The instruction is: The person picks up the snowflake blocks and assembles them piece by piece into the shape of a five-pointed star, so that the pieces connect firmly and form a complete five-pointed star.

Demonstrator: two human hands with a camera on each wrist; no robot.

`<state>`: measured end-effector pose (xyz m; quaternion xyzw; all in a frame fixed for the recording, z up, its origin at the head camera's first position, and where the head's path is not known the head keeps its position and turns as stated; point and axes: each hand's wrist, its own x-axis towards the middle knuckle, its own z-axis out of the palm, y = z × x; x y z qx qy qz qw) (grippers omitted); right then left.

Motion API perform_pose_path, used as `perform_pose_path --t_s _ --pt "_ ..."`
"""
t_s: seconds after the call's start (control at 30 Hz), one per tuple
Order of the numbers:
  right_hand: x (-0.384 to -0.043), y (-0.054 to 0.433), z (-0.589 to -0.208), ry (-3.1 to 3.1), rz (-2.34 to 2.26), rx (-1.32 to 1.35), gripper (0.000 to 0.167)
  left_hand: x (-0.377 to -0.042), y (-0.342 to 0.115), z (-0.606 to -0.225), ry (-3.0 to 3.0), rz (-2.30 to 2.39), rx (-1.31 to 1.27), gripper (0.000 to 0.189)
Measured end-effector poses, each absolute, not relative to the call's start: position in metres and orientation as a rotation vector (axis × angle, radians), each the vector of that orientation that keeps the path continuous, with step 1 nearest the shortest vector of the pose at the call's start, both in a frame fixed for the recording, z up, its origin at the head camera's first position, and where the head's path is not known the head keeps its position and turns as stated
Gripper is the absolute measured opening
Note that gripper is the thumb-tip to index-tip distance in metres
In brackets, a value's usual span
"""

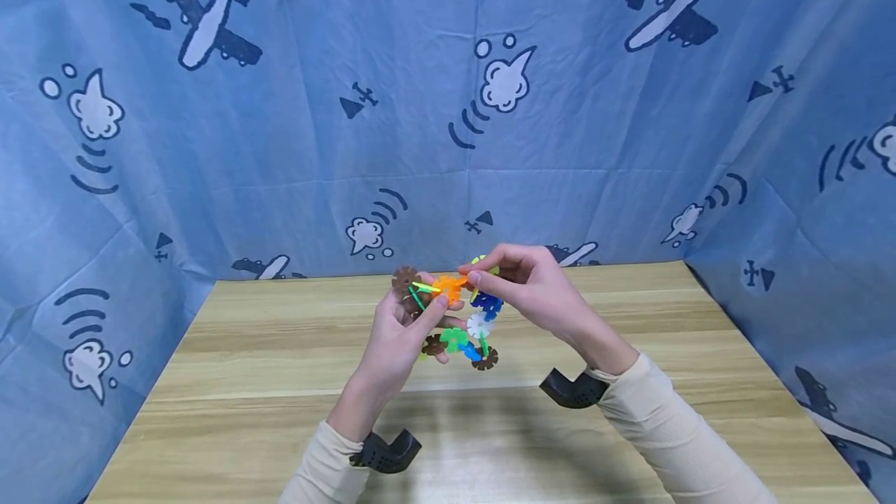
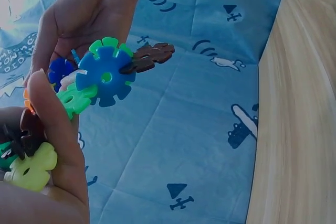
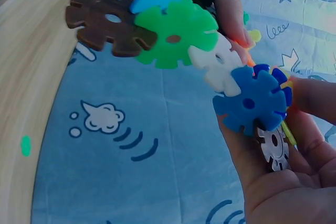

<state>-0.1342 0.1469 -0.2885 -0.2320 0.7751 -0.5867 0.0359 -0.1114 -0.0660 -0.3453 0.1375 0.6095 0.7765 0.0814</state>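
A linked loop of notched plastic snowflake discs hangs between both hands above the table. My left hand [image 1: 395, 341] grips it at the left, thumb on the orange disc [image 1: 446, 288], close to a brown disc [image 1: 404, 280]. From the right, my right hand [image 1: 542, 290] pinches an orange piece at the orange disc's edge. Below run a white disc [image 1: 479, 325], a green disc [image 1: 455, 339] and another brown disc [image 1: 485, 358]. The left wrist view shows a yellow-green disc [image 2: 34, 166] by the left fingers; in the right wrist view a blue disc [image 3: 252, 103] lies before the right fingers.
A light wooden table [image 1: 245, 379] lies under the hands. Blue curtains [image 1: 420, 138] printed with airplanes enclose its back and sides. Black mounts [image 1: 385, 451] sit on both wrists. A small green spot [image 3: 25, 146] shows on the tabletop in the right wrist view.
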Motion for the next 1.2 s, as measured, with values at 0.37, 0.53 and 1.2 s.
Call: perform_pose_path --t_s 0.37,0.53,1.2 --pt "-0.136 0.148 -0.290 2.407 -1.694 -0.722 0.007 -0.112 -0.067 -0.348 1.779 2.292 0.432 0.021" --pt "-0.136 0.147 -0.290 2.427 -1.625 -0.717 0.007 -0.113 -0.066 -0.351 1.779 2.285 0.458 0.021" --pt "-0.129 0.153 -0.308 2.376 -1.699 -0.572 0.053 -0.117 -0.073 -0.357 1.770 2.332 0.381 0.026"
